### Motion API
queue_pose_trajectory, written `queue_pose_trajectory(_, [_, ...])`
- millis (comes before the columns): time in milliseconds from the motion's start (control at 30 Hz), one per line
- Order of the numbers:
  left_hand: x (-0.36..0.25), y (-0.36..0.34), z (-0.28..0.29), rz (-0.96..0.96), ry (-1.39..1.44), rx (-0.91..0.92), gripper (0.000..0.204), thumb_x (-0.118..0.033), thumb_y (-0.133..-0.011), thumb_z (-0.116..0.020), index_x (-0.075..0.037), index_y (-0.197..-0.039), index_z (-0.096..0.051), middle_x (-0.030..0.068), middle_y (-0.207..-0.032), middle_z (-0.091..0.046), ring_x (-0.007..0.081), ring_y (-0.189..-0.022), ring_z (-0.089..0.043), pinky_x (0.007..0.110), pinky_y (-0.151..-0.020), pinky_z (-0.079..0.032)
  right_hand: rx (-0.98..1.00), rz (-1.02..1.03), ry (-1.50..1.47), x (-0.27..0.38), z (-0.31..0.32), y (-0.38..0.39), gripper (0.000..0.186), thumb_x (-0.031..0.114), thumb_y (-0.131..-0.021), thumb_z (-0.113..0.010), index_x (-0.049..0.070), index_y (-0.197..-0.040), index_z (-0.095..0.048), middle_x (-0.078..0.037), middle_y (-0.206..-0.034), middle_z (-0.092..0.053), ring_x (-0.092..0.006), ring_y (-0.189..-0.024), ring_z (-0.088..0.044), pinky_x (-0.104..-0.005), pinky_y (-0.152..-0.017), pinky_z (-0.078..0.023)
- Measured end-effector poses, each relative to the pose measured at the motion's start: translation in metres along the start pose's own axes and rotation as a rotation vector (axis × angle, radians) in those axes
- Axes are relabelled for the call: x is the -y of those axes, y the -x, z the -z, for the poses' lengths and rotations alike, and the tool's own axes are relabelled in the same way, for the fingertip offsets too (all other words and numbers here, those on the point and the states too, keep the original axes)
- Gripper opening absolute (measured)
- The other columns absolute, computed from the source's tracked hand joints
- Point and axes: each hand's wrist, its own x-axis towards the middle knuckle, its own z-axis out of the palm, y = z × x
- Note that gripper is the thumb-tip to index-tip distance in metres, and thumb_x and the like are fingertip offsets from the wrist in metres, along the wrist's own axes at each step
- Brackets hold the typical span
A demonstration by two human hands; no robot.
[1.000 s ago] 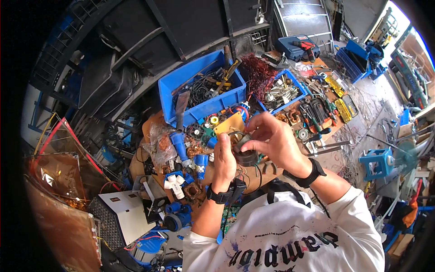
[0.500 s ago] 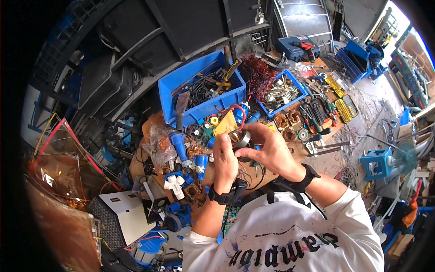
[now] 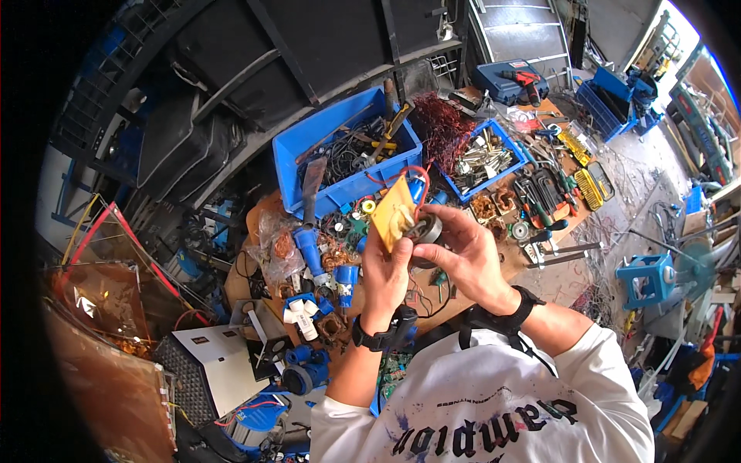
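Above the workbench, my left hand [image 3: 384, 274] is closed on a flat yellow board [image 3: 389, 216], thumb toward its lower edge. The board is tilted, and a cream-coloured patch or piece shows on the face toward my right hand. My right hand [image 3: 471, 255] grips a dark grey, ring-shaped part [image 3: 429, 230] between thumb and fingers, close against the board. Whether the two pieces are joined I cannot tell. A red wire [image 3: 424, 179] loops up behind them; where its ends go is hidden.
A blue bin [image 3: 289, 174] of cables and tools stands behind my hands, beside a tangle of dark red wire [image 3: 441, 123] and a blue tray [image 3: 494, 185] of metal pieces. Hand tools [image 3: 532, 197] lie at right. Blue plug-like parts [image 3: 309, 251] and white pipe fittings [image 3: 303, 318] crowd the left.
The yellow board has been turned so that more of its face and the cream-coloured area show. My right fingers have shifted a little around the ring-shaped part.
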Motion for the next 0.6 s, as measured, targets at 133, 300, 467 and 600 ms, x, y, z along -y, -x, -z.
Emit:
queue_pose_trajectory(133, [-0.008,0.002,-0.001,0.036,0.06,0.024,0.055,-0.019,-0.094,-0.065,0.003,-0.137,-0.039,0.0136,-0.13,-0.056,0.0193,-0.117,-0.057,0.032,-0.098,-0.046,-0.043,-0.009,0.032,0.005,0.009,-0.009,0.056,0.002,-0.081,-0.076,-0.004,-0.13,-0.05,-0.01,-0.115,-0.065,-0.0143,-0.103,-0.062,-0.0294,-0.093,-0.051])
queue_pose_trajectory(300, [-0.007,0.009,0.004,0.028,-0.249,-0.084,0.017,-0.005,-0.093,-0.064,0.006,-0.105,-0.059,0.0096,-0.094,-0.07,0.0123,-0.086,-0.068,0.025,-0.077,-0.054,-0.056,-0.055,-0.037,0.008,0.012,-0.011,0.055,0.0,-0.083,-0.073,-0.005,-0.131,-0.048,-0.01,-0.111,-0.065,-0.0143,-0.098,-0.064,-0.0279,-0.086,-0.055])
queue_pose_trajectory(467, [-0.017,0.005,0.026,0.131,-0.338,-0.164,0.011,-0.008,-0.092,-0.067,0.001,-0.091,-0.061,-0.0007,-0.074,-0.061,0.0043,-0.069,-0.056,0.02,-0.064,-0.045,-0.085,0.05,0.217,-0.001,0.025,-0.015,0.055,0.004,-0.079,-0.078,-0.004,-0.128,-0.052,-0.008,-0.108,-0.068,-0.0129,-0.096,-0.065,-0.0276,-0.086,-0.053])
queue_pose_trajectory(600, [-0.019,-0.011,0.037,-0.065,-0.496,-0.087,0.013,-0.007,-0.088,-0.071,0.001,-0.082,-0.063,-0.0021,-0.065,-0.054,0.005,-0.058,-0.044,0.023,-0.051,-0.035,-0.047,0.088,0.322,-0.015,0.033,-0.015,0.058,0.008,-0.075,-0.082,-0.002,-0.125,-0.056,-0.01,-0.107,-0.07,-0.0122,-0.096,-0.065,-0.0276,-0.084,-0.053])
